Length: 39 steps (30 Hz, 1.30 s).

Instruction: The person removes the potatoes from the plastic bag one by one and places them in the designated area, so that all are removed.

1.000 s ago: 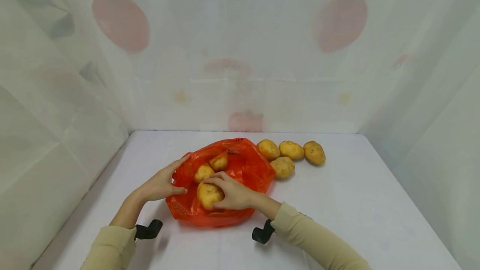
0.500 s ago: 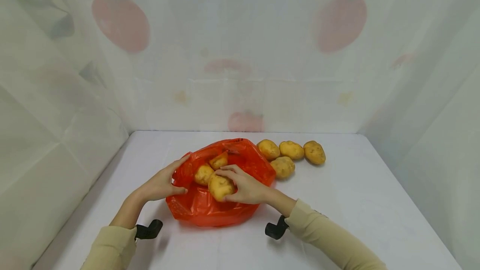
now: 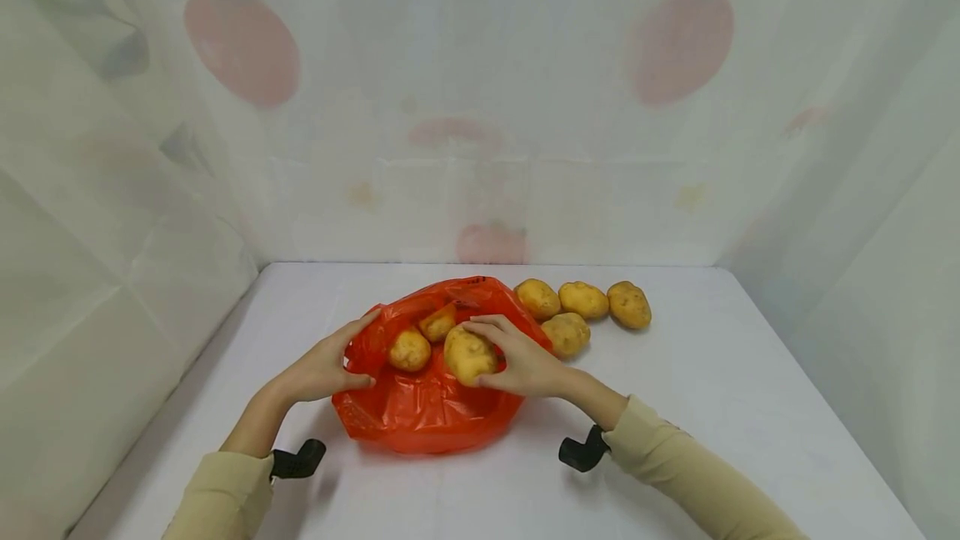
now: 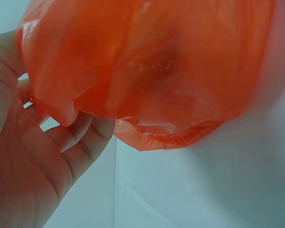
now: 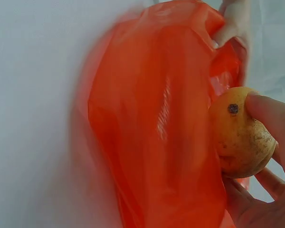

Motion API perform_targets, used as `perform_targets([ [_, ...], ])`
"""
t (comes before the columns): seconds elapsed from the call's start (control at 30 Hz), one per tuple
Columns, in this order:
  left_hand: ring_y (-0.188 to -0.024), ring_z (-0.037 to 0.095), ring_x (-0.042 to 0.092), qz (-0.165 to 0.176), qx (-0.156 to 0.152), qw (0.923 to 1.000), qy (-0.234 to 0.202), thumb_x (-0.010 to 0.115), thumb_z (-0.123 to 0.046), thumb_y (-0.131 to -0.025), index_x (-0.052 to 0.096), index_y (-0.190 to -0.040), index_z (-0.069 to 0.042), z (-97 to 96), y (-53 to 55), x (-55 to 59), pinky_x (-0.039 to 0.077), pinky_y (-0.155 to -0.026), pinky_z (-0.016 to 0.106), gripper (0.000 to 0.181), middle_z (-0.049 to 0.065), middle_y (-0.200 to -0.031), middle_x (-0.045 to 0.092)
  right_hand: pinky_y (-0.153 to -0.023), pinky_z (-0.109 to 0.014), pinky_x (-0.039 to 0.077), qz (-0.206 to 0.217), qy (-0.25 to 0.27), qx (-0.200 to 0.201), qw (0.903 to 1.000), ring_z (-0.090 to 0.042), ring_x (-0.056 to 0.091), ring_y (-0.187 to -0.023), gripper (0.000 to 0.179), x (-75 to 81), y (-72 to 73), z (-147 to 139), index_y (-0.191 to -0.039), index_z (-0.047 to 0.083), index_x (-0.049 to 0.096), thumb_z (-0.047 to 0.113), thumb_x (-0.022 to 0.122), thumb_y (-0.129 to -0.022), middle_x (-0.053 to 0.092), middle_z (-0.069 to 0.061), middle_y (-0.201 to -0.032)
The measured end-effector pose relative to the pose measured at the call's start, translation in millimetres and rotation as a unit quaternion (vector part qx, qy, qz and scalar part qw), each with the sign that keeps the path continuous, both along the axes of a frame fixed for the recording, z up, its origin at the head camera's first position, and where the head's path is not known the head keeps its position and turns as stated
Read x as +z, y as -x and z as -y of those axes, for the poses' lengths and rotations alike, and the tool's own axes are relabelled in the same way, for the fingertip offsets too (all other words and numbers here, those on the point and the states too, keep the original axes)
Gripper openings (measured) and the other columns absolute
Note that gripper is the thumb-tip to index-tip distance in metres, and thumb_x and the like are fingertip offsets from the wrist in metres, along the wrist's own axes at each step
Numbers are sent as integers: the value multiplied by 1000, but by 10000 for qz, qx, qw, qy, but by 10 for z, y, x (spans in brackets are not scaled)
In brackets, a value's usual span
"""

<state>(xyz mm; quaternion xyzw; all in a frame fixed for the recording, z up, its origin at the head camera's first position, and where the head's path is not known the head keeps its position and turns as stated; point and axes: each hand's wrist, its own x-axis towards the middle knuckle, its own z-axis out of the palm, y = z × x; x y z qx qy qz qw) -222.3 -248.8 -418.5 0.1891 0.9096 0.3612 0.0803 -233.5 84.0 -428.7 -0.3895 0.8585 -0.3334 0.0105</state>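
Note:
A red plastic bag lies with its mouth spread wide on the table. At its left rim my left hand grips the plastic, the thumb inside and the fingers behind; the left wrist view shows those fingers curled at the bag's edge. My right hand holds a potato over the bag's opening, thumb on the near side and fingers on the far side. A dark spot marks that potato in the right wrist view. Two more potatoes, a rounder one and one partly covered by plastic, rest inside the bag.
Behind the bag's right side, a potato sits close to the red plastic. A row of potatoes runs rightward behind it on the white table. Pale curtains enclose the back and sides.
My right hand has carried its potato rightward and away from me across the bag's mouth, uncovering the rounder potato in the bag. The left hand has stayed in place on the rim.

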Motion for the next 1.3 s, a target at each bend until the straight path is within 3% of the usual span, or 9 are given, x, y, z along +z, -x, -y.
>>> perform_targets([
  [0.53,-129,35,34,-31,-22,10000,-1,75,-15,-75,20,-148,-25,3,2,-9,42,-95,53,92,11,-150,24,-100,-43,40,-94,398,-527,9978,-20,39,-127,74,59,36,-446,-141,22,37,26,74,-78,34,0,-141],
  [0.97,-129,36,35,18,-28,10000,-39,75,-15,-75,20,-148,-25,6,6,-7,44,-94,52,92,11,-150,24,-85,-31,52,429,1057,-937,9890,-31,49,-115,75,109,-4,-808,-142,18,35,21,74,-78,30,-10,-143],
  [1.3,-128,36,35,33,-34,10000,-8,76,-17,-74,19,-148,-27,13,17,-19,44,-94,52,93,11,-150,23,-84,-38,52,483,1486,-1262,9796,-37,52,-112,75,140,-18,-1088,-142,14,33,16,73,-79,28,-10,-145],
])
